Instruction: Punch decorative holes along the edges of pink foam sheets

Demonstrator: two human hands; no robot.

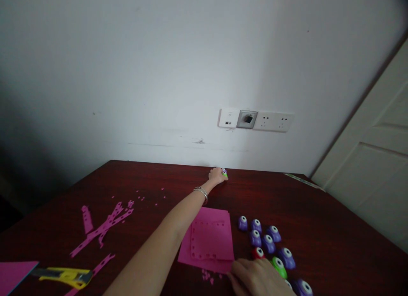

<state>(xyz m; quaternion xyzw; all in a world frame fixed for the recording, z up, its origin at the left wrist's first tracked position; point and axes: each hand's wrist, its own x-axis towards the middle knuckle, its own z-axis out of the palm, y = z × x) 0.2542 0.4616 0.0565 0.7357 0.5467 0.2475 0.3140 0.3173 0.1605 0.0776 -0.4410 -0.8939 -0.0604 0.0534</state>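
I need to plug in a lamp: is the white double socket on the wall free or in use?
Free: the white double socket shows bare holes on both sides, with no plug in either.

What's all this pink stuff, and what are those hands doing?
The left hand is stretched to the back, at some small colorful punches. The right hand is beside the pink paper, which has holes along its edges. Cut pink strips and a yellow cutter lie on the left.
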